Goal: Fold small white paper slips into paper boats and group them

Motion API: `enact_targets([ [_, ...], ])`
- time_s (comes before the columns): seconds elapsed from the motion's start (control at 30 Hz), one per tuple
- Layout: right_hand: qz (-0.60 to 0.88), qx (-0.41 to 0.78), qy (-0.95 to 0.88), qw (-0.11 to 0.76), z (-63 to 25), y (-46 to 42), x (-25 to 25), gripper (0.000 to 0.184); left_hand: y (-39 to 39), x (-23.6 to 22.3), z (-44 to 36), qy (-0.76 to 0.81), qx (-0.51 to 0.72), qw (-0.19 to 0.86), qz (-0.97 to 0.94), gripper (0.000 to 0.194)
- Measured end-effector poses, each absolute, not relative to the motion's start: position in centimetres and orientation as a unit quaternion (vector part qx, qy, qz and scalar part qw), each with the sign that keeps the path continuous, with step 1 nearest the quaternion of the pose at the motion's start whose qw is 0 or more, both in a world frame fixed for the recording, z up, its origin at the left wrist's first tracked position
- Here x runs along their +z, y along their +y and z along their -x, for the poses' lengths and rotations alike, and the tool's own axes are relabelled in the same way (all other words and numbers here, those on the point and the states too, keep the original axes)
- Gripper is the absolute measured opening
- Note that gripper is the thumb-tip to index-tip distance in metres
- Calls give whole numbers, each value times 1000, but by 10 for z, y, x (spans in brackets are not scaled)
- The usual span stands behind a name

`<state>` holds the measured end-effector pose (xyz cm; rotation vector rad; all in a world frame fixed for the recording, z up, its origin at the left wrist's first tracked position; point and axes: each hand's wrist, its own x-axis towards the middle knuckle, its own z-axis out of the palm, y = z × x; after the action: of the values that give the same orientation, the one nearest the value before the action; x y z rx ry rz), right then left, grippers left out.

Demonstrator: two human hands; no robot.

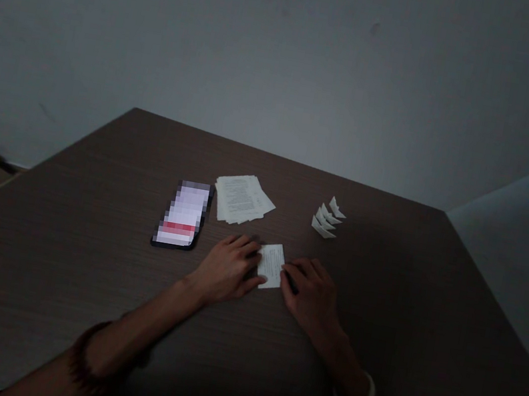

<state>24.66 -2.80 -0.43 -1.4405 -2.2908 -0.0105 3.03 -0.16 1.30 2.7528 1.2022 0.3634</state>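
Observation:
A small printed sheet of paper [271, 265] lies on the table between my two hands. My left hand [228, 268] holds its left edge, the fingers at the upper corner and the thumb by the lower one. At the right edge, my right hand [313, 295] grips the paper between thumb and fingertips. Beyond my right hand stand several small folded paper boats [325, 226] in a close row. A fanned stack of printed paper sheets [240, 198] rests beyond my left hand.
A phone [183, 213] with a lit, pixelated screen lies left of the paper stack. The dark wooden table [90, 209] meets a pale wall [284, 80] at its far edge. Bracelets circle both wrists.

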Motion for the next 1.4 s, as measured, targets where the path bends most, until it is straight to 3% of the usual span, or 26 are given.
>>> enact_targets([
  [1.4, 564, 3, -813, 143, -242, -31, 5, 20, -2, 13, -31, 401, 122, 58, -906, 33],
])
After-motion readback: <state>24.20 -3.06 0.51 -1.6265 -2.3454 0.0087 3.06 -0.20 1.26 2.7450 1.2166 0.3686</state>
